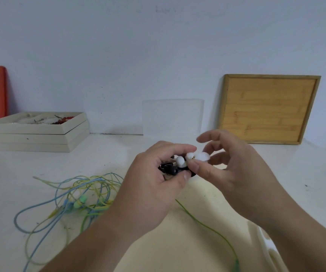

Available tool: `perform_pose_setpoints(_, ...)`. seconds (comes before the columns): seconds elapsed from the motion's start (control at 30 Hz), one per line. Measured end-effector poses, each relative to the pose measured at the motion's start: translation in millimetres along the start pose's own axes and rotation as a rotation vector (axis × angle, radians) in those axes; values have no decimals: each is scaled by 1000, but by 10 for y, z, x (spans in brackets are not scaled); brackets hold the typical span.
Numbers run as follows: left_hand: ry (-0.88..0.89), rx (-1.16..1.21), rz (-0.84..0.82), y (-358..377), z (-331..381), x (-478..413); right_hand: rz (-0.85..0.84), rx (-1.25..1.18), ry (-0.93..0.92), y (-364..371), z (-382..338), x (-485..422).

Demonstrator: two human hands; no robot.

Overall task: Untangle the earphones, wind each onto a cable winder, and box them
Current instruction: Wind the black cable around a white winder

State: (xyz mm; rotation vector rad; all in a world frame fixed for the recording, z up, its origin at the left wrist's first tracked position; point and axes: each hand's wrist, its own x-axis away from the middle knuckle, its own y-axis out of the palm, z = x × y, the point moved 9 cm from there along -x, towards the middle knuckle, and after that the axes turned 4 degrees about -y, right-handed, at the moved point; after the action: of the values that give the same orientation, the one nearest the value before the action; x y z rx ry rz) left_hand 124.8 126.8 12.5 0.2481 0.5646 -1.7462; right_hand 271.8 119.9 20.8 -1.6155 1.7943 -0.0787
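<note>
White table (119, 150): tangled earphones (75, 195), white earbuds (197, 156) between left hand (154, 185), right hand (236, 169)

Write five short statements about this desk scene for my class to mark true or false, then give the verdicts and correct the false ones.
1. The left hand grips a black object. True.
2. The wooden tray lies flat on the table. False: it leans upright against the wall.
3. A tangle of blue, yellow and green cables lies on the table to the left of the hands. True.
4. The right hand rests flat on the table. False: it is raised and pinches white earbuds.
5. The stacked cream trays stand at the back right. False: they stand at the back left.
</note>
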Motion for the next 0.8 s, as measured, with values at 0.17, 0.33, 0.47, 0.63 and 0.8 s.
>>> perform_pose_setpoints(0.17, 16, 9, -4, 0, -7, 1, -99, -201, -7, 111, -50, 14)
perform_pose_setpoints(0.33, 47, 31, -46, 79, 58, 32, -59, -316, -19, 82, -63, 9)
perform_pose_setpoints(0.47, 63, -22, -66, 127, 79, 64, -87, -326, 1, 97, -32, 5)
perform_pose_setpoints(0.63, 88, -139, -100, 128, 121, 63, -130, -299, -9, 83, -29, 4)
perform_pose_setpoints(0.8, 107, -126, -107, 69, 155, 41, -186, -317, 11, 94, -34, 9)
